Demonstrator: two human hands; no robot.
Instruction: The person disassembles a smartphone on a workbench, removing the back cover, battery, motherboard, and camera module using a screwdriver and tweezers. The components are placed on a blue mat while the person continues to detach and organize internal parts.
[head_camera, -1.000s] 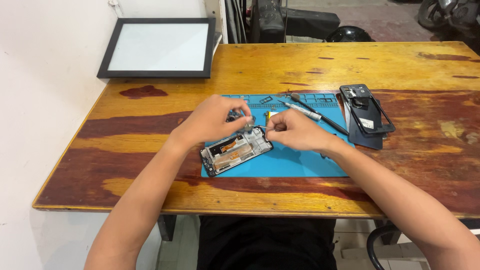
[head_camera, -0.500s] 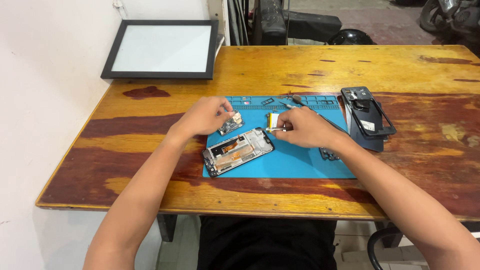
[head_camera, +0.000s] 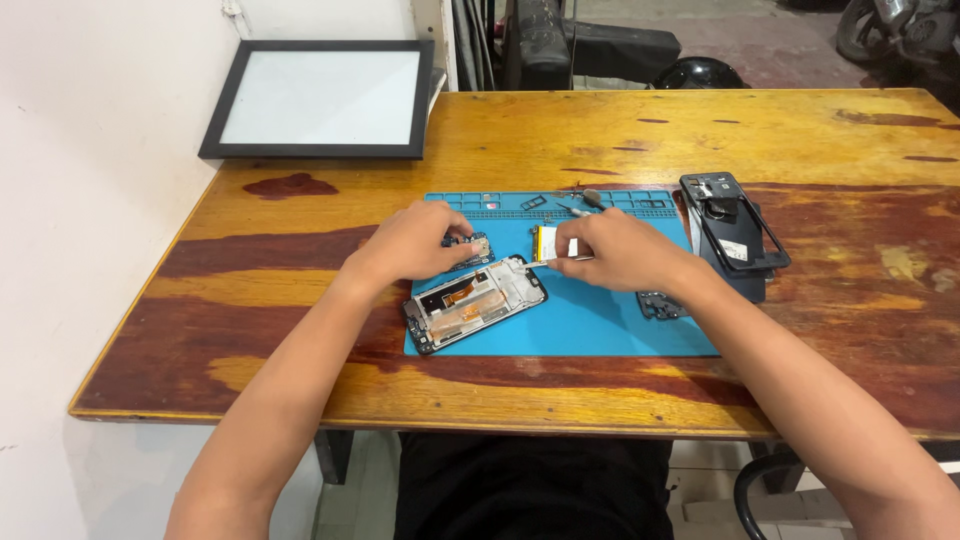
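Two hands over opened phone, blue mat

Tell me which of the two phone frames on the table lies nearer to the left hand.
The opened phone frame on the blue mat, just below the left hand. The black frame lies at the mat's right edge, beyond the right hand.

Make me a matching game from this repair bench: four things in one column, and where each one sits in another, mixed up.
Things:
1. opened phone frame
2. black picture frame
3. black back cover
4. small circuit board

Places:
A. far left corner of the wooden table
B. under the left hand fingertips
C. right edge of the blue mat
D. near left part of the mat, lying at an angle

Pairs: 1-D, 2-A, 3-C, 4-B
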